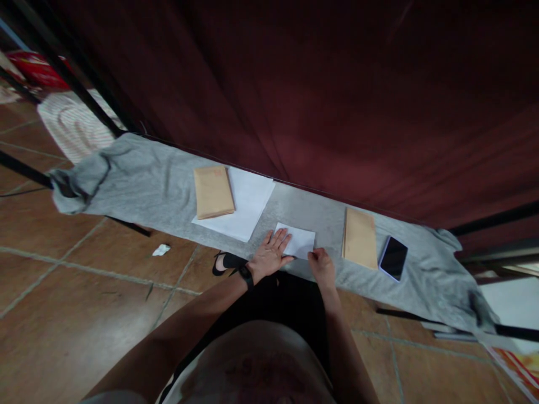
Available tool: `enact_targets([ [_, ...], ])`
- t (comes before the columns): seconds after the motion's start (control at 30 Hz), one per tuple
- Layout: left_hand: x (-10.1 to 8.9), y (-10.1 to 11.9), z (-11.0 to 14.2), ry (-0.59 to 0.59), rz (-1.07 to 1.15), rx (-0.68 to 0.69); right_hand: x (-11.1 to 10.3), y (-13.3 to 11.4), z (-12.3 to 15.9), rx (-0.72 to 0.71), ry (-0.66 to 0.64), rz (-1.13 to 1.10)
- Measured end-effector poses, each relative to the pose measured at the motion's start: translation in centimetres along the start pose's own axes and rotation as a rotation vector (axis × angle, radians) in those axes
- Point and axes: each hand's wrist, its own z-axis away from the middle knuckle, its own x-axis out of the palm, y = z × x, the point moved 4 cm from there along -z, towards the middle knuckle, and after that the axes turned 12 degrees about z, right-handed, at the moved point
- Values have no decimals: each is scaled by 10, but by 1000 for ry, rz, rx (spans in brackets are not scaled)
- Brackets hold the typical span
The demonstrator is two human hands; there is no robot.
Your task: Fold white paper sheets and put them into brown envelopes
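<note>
A small white piece of paper (301,241), perhaps folded, lies near the front edge of a narrow surface covered with grey cloth (151,177). Across its left side my left hand (269,255) rests flat, fingers stretched out. My right hand (322,266) has its fingers curled together in a pinch at the lower right corner of the paper. Left of the hands, a stack of brown paper envelopes (213,192) sits partly on larger white sheets (251,202). To the right there are more brown envelopes (360,238).
A phone (393,258) with a dark screen lies beside the right envelopes. Behind the surface hangs a dark red curtain (295,112). Black metal bars (76,84) stand at both ends. A scrap of white paper (161,249) is on the tiled floor (84,314).
</note>
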Motion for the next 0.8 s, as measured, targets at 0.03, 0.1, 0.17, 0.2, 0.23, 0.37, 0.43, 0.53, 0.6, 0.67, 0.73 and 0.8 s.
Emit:
enact_targets([
  [0.03, 0, 0, 0, 0, 6, -3, -1, -3, 4, -18, 27, 83],
  [0.1, 2, 0, -1, -1, 4, -9, -1, -10, 11, -68, 91, 270],
  [0.17, 3, -1, -1, -3, -11, -12, 1, -18, 18, -161, 150, 429],
  [0.2, 3, -1, 0, -3, -21, -11, 4, -22, 21, -221, 159, 468],
  [0.23, 3, -1, 0, -2, -31, -9, 8, -26, 24, -291, 154, 491],
  [0.37, 1, 0, 0, 19, -44, 3, 26, -33, 35, -560, 44, 546],
  [0.43, 0, 0, 1, 36, -36, 0, 30, -31, 38, -593, 26, 578],
  [0.53, 0, -3, 2, 74, -22, -28, 28, -23, 39, -552, 58, 613],
  [0.6, 0, -5, 4, 109, -3, -54, 24, -18, 38, -527, 86, 618],
  [0.67, 0, -7, 5, 145, 39, -89, 21, -14, 38, -517, 108, 609],
  [0.73, -2, -10, 4, 166, 103, -146, 20, -11, 37, -516, 121, 602],
  [0.8, -4, -13, -1, 171, 190, -222, 21, -9, 37, -520, 127, 607],
])
